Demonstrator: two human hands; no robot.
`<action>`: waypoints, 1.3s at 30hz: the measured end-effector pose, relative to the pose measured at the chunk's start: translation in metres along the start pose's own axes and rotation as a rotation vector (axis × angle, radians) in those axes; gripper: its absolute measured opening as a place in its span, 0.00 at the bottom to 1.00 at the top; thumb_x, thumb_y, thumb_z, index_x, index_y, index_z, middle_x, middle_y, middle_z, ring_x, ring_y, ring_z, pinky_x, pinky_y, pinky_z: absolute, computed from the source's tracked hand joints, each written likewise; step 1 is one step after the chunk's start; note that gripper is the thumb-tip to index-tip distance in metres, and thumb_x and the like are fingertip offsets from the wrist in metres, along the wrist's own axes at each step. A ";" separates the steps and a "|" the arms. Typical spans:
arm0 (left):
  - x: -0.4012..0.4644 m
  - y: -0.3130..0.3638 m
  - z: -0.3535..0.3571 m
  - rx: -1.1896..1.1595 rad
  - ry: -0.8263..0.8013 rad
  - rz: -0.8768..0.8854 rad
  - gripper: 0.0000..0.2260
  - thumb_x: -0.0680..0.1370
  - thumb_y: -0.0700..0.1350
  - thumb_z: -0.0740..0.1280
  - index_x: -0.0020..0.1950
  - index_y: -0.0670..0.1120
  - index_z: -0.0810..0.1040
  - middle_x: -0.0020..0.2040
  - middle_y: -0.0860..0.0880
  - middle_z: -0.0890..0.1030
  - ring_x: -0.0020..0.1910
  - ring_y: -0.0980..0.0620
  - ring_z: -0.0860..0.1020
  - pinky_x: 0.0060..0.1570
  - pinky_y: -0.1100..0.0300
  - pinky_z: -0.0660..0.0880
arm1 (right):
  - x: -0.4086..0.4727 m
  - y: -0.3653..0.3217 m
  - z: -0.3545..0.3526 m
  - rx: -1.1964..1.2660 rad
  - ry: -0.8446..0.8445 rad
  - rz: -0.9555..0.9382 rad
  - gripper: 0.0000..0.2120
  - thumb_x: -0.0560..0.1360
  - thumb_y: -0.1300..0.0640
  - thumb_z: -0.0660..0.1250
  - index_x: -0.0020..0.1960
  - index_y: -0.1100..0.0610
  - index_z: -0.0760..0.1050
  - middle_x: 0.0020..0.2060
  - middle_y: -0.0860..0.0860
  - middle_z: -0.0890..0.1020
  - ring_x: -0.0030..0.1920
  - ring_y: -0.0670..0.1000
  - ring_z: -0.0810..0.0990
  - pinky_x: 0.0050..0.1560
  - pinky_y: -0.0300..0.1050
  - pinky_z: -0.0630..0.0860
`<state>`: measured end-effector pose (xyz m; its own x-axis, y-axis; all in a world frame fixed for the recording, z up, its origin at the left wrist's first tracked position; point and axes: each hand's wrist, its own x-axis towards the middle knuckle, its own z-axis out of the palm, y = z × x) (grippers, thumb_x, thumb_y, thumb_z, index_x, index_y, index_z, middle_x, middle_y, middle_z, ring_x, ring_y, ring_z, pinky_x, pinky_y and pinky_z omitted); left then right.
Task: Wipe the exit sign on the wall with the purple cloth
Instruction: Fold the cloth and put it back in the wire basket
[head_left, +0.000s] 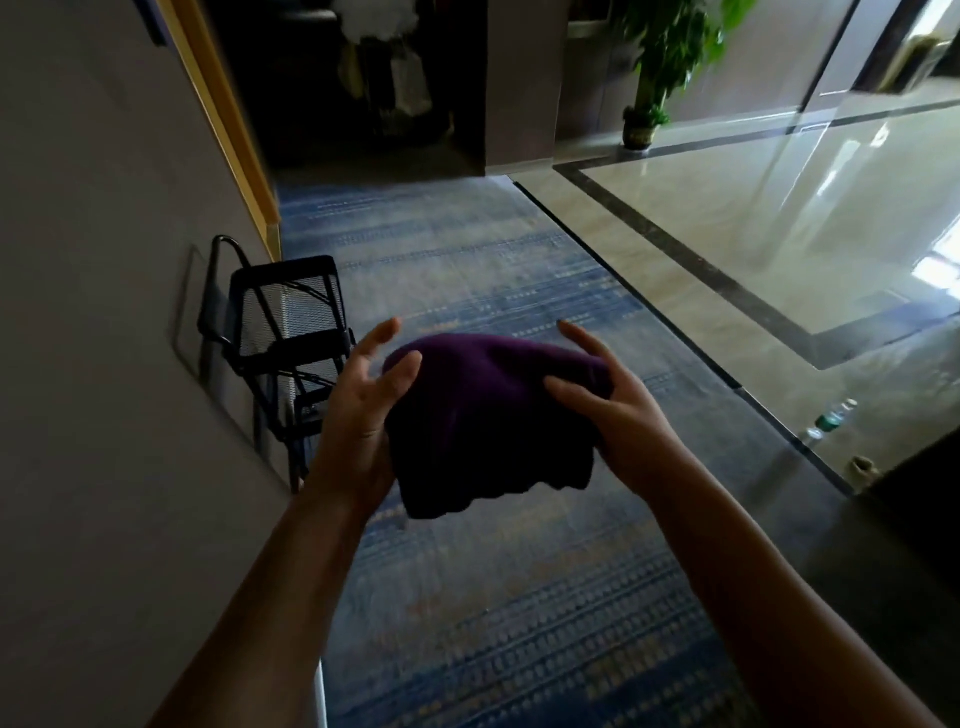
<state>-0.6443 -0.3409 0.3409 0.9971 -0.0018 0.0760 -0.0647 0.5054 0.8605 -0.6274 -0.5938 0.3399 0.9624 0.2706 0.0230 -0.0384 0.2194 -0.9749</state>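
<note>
A bunched purple cloth (483, 421) hangs in the air in front of me, held between both hands above the carpet. My left hand (363, 410) cups its left side with fingers spread. My right hand (618, 410) grips its right side, thumb pressed on the fabric. A flat rectangular plate (189, 317) sits low on the grey wall at the left, behind a black rack; I cannot tell whether it is the exit sign.
A black wire-mesh rack (288, 332) stands against the left wall (104, 312). Blue patterned carpet (493, 597) runs ahead. Shiny tiled floor (779, 208) lies to the right, with a plastic bottle (826, 421) at its edge. A potted plant (644, 104) stands far ahead.
</note>
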 end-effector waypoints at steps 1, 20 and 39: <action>0.010 -0.006 -0.003 -0.094 -0.003 -0.002 0.33 0.71 0.48 0.79 0.73 0.48 0.70 0.57 0.46 0.85 0.56 0.47 0.84 0.50 0.54 0.81 | 0.016 0.000 0.002 0.053 0.030 -0.014 0.34 0.73 0.60 0.75 0.76 0.45 0.69 0.65 0.58 0.80 0.64 0.58 0.81 0.62 0.57 0.78; 0.322 -0.012 -0.137 0.528 0.732 0.234 0.21 0.79 0.44 0.70 0.68 0.63 0.75 0.66 0.59 0.78 0.64 0.60 0.78 0.63 0.60 0.76 | 0.470 0.064 0.051 -0.382 -0.230 0.023 0.34 0.81 0.52 0.68 0.75 0.25 0.55 0.65 0.43 0.75 0.60 0.48 0.80 0.56 0.48 0.81; 0.502 -0.026 -0.375 0.120 1.046 0.121 0.18 0.76 0.29 0.64 0.49 0.49 0.87 0.56 0.50 0.86 0.60 0.51 0.82 0.62 0.58 0.75 | 0.788 0.222 0.202 -0.527 -0.548 0.170 0.22 0.79 0.54 0.68 0.61 0.27 0.76 0.63 0.45 0.81 0.59 0.43 0.81 0.61 0.43 0.78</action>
<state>-0.1269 -0.0314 0.1682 0.5182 0.8156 -0.2575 -0.1127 0.3636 0.9247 0.0679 -0.1425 0.1868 0.6796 0.7150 -0.1639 0.0912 -0.3041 -0.9483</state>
